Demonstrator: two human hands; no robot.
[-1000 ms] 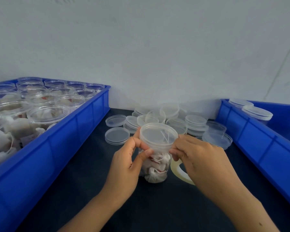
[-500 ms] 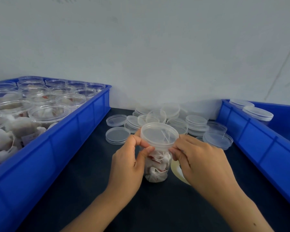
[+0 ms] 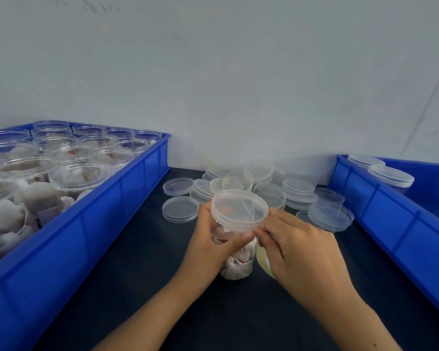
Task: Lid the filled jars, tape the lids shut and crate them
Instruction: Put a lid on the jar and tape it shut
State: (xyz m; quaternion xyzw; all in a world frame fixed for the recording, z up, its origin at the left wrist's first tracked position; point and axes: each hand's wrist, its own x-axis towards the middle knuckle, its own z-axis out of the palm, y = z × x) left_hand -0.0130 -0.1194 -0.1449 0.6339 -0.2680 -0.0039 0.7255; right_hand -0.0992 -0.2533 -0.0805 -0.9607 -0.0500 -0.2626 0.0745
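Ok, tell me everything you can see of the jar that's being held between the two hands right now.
The jar is a small clear plastic cylinder, upright on the dark table between the two blue crates. It is packed with white tea bags showing red tags. A translucent round lid sits on its mouth. The left hand wraps its side, thumb under the lid rim; the right hand pinches at the rim from the right. A tape roll stands right behind it.
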